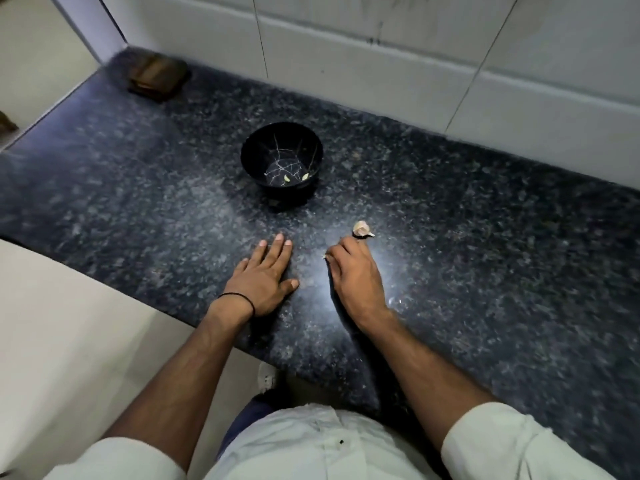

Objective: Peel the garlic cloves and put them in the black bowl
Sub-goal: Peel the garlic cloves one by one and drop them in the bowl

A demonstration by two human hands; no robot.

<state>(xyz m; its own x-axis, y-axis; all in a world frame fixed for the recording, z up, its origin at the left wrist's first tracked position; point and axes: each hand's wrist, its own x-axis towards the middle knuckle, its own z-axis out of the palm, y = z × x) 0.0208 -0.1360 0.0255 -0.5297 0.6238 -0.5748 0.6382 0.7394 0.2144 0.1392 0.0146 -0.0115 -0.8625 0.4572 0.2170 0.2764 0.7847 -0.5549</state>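
The black bowl (282,161) stands in the middle of the dark granite counter, with two small pale peeled cloves (287,179) on its bottom. A papery unpeeled garlic piece (362,229) lies on the counter to the bowl's front right. My right hand (355,275) lies just in front of it with curled fingers, one fingertip at the garlic. A small pale piece of garlic (325,257) shows at the thumb side, pinched in that hand. My left hand (265,275) rests flat on the counter with straight fingers, holding nothing.
A brown wooden object (156,76) sits in the counter's far left corner. White tiled wall (381,64) runs along the back. The counter's front edge (221,341) runs diagonally near my body, with pale floor to the left.
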